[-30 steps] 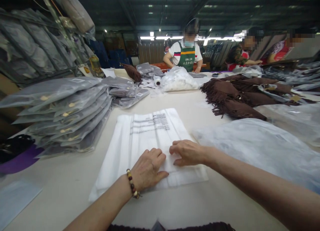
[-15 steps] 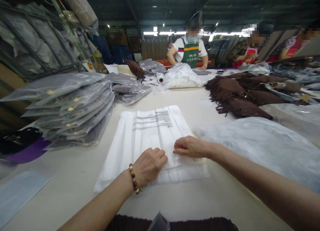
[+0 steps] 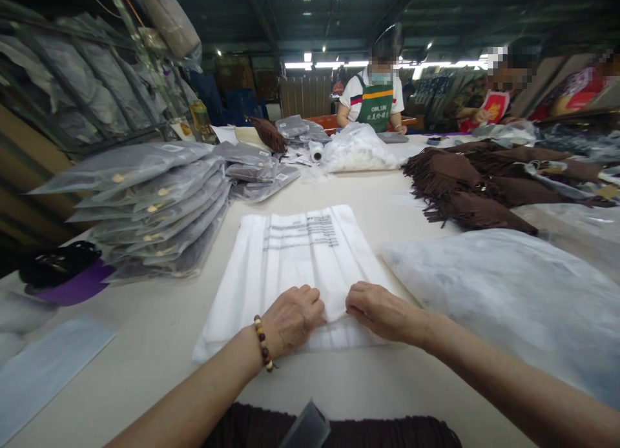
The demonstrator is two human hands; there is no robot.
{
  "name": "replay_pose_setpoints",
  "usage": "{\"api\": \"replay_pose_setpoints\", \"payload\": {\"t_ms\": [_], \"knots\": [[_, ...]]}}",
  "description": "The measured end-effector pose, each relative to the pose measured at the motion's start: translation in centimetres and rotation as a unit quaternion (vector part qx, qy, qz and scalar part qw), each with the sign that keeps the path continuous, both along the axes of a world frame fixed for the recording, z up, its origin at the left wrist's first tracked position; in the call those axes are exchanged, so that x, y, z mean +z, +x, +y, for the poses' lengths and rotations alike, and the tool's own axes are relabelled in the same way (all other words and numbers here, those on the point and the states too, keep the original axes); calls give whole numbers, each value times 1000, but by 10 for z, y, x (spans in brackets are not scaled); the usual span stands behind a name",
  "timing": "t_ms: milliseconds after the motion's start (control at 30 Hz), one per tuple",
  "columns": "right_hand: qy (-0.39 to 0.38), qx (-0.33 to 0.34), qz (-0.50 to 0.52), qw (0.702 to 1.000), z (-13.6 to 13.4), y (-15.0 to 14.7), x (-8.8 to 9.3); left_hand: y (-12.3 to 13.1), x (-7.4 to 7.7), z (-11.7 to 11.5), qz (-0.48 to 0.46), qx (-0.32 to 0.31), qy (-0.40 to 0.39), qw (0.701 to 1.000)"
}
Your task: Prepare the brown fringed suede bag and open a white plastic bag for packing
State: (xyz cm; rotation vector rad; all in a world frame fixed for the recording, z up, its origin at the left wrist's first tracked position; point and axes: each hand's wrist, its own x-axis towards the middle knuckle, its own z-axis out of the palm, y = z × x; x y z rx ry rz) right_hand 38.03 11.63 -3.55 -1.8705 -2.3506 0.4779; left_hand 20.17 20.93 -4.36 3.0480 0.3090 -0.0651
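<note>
A stack of white translucent plastic bags (image 3: 290, 267) with dark printed lines lies flat on the table before me. My left hand (image 3: 294, 320), a beaded bracelet (image 3: 263, 343) at its wrist, has its fingers curled closed on the near edge of the top bag. Just right of it my right hand (image 3: 380, 309) pinches the same edge, a small gap away. Between the two hands the edge of the plastic is slightly raised. Close to my body lies a dark brown fringed item (image 3: 397, 432), with a grey strip (image 3: 307, 425) on it.
To the left rises a pile of bagged grey items (image 3: 159, 203), near a purple container (image 3: 80, 286). Brown fringed bags (image 3: 465, 183) and a large cloudy plastic sheet (image 3: 504, 293) lie to the right. Across the table (image 3: 159, 345) stands a co-worker in a green apron (image 3: 375, 106).
My right hand has moved down and slightly right to the bag's near edge and closed on it. My left hand stays almost in place, and the view has shifted slightly.
</note>
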Motion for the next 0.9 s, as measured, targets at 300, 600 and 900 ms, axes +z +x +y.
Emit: {"api": "replay_pose_setpoints", "payload": {"t_ms": [300,600,900], "knots": [[-16,-104,84,991,2,10,-2,0,1,9,-16,28,-65,997],[50,-52,29,997,-11,-1,-6,3,-1,-2,-43,99,-21,994],[154,-81,-23,984,-10,-5,-15,-8,6,-6,-34,74,38,996]]}}
